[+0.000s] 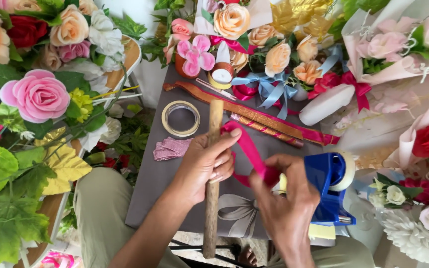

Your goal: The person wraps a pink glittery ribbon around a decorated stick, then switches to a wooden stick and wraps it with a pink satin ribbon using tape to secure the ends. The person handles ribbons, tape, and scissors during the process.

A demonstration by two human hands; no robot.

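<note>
My left hand [205, 164] grips a bare wooden stick [213, 198] held upright over a small grey table [147, 188], thumb pressing a bright pink ribbon [248, 149] against the stick. My right hand [281, 191] pinches the other end of that ribbon, pulling it down to the right. A blue tape dispenser [329, 186] with a clear tape roll sits just right of my right hand.
On the table lie a clear tape ring [180, 118], a pink folded ribbon scrap [171, 148], wrapped sticks [266, 130], a white bottle [326, 104] and blue bows [266, 87]. Artificial roses and leaves crowd the left, top and right. My knees are below.
</note>
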